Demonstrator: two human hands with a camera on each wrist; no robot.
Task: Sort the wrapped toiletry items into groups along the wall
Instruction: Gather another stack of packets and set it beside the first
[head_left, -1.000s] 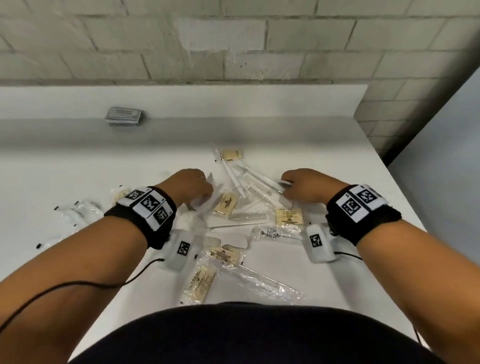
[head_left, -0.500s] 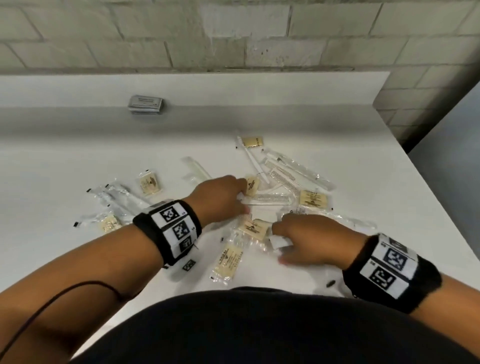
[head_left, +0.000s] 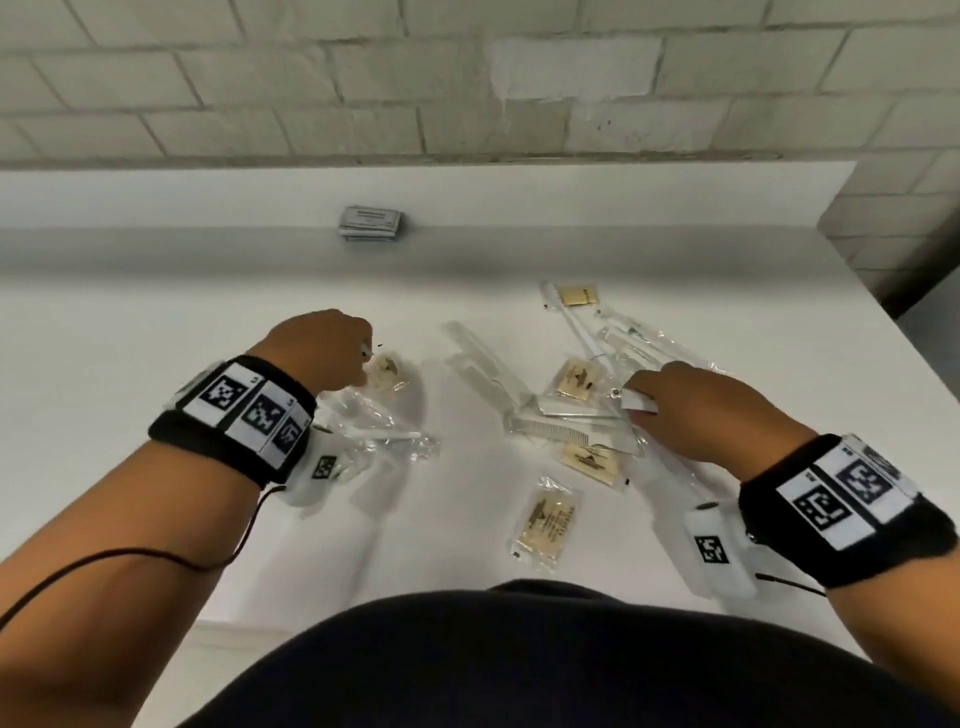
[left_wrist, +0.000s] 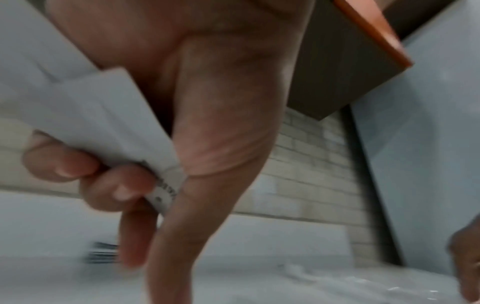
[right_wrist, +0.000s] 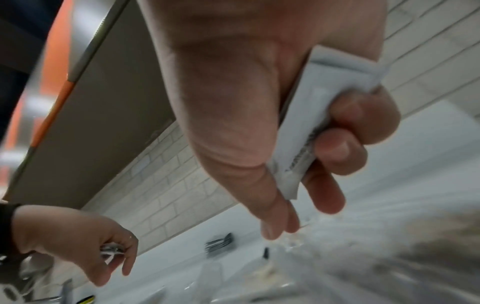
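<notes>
From the head camera, the left hand (head_left: 317, 353) hovers low over the white table (head_left: 156, 364), knuckles up and fingers curled under, with a small tan sachet (head_left: 385, 370) just beyond its fingertips; whether they touch cannot be told. Crinkled clear wrappers (head_left: 384, 441) lie beneath that wrist. The right hand (head_left: 696, 410) sits at the right edge of the loose pile of wrapped items (head_left: 571, 410), its fingers curled round a flat white packet (head_left: 636, 400) whose end sticks out. Tan sachets, a comb and long clear sleeves lie scattered in the pile, and one sachet (head_left: 548, 519) lies alone nearer the person. A small grey stack (head_left: 371, 223) rests against the foot of the brick wall (head_left: 467, 78), well apart from the pile

In the left wrist view, blurred, the left hand's fingers (left_wrist: 114, 185) are curled, clamping a folded white packet (left_wrist: 103, 115) against the palm, with the forefinger pointing down at the table

In the right wrist view, the right hand's fingers (right_wrist: 345, 148) pinch the white packet (right_wrist: 311, 127) against the thumb; printed text runs along its edge. The left hand (right_wrist: 85, 242) shows at the lower left, gripping something pale
</notes>
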